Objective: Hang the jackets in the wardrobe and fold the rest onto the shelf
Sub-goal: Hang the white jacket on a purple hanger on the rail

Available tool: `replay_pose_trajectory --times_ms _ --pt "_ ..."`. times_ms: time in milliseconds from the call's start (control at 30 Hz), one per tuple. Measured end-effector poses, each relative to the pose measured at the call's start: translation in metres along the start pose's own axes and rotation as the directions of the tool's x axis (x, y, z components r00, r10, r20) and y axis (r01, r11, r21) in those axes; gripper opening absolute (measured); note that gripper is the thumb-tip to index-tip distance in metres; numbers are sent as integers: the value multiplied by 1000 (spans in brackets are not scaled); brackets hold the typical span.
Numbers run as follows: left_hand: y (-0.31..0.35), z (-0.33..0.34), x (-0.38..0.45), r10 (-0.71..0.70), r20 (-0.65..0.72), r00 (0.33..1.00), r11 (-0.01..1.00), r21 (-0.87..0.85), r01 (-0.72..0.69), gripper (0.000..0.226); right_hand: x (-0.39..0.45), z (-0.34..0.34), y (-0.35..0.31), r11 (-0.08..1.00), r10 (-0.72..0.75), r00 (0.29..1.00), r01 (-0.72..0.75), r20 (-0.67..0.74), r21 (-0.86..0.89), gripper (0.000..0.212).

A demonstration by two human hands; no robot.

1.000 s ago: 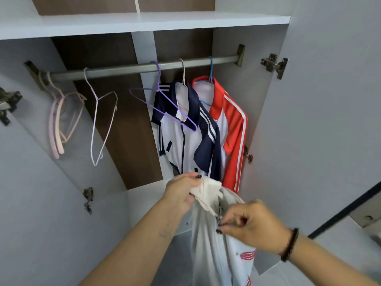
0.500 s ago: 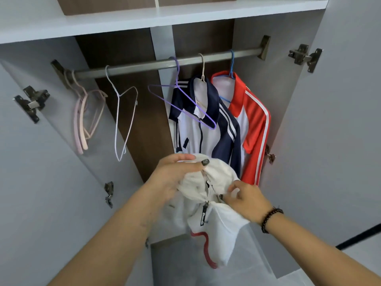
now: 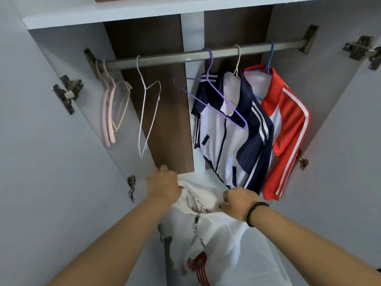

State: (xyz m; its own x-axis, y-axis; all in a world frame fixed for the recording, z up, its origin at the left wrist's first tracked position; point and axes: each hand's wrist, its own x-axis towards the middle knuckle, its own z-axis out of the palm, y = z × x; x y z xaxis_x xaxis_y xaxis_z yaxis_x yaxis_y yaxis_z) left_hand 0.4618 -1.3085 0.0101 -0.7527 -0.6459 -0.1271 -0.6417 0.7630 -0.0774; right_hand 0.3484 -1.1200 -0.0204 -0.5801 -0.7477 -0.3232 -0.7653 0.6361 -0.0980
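Observation:
A white jacket (image 3: 218, 230) with red stripes hangs in front of me, below the wardrobe opening. My left hand (image 3: 164, 185) grips its collar on the left side. My right hand (image 3: 237, 200), with a dark bead bracelet at the wrist, grips the collar on the right, so the neck is spread open between them. On the grey rail (image 3: 206, 53) hang a navy and white jacket (image 3: 231, 133) and an orange-red jacket (image 3: 288, 129). A bare purple hanger (image 3: 218, 96) hangs in front of the navy one.
A bare white wire hanger (image 3: 147, 108) and pink hangers (image 3: 112, 104) hang at the rail's left end. A white shelf (image 3: 123, 15) runs above the rail. Both grey doors (image 3: 41, 162) stand open, with metal hinges (image 3: 68, 92) on their inner faces.
The view has tilted up and closer to the wardrobe. My hands have moved apart along the collar, opening the white jacket's neck, and the jacket hangs lower than before.

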Motion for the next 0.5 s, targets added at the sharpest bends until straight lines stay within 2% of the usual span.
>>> replay_pose_trajectory --times_ms 33,67,100,167,200,233,300,367,500 --pt "-12 6 5 -46 -7 999 999 -22 46 24 0 0 4 1000 9 998 -9 -67 -9 33" --pt "-22 13 10 -117 12 993 982 -149 117 23 1 1 8 1000 18 993 -18 -117 -2 31" --pt "-30 17 14 -205 80 976 907 -360 220 24 1 1 11 1000 26 988 -24 -155 16 30" --pt "-40 22 23 -333 275 902 559 -713 424 24 4 0 13 999 42 974 -34 -222 37 29" --pt "-43 23 26 -353 346 869 405 -781 475 21 7 -1 12 999 42 966 -36 -255 29 29" --pt "-43 23 28 -351 391 851 291 -818 496 18 10 -4 10 999 37 958 -33 -286 18 29" --pt "-40 22 31 -318 421 850 184 -851 491 9 17 -11 7 1000 19 945 -17 -326 10 32" --pt "-37 20 35 -261 384 886 206 -874 439 7 25 -17 4 1000 -11 948 10 -318 -7 42" --pt "-31 9 37 -120 192 974 473 -852 226 14 39 -17 -2 1000 -15 986 11 -167 -28 60"
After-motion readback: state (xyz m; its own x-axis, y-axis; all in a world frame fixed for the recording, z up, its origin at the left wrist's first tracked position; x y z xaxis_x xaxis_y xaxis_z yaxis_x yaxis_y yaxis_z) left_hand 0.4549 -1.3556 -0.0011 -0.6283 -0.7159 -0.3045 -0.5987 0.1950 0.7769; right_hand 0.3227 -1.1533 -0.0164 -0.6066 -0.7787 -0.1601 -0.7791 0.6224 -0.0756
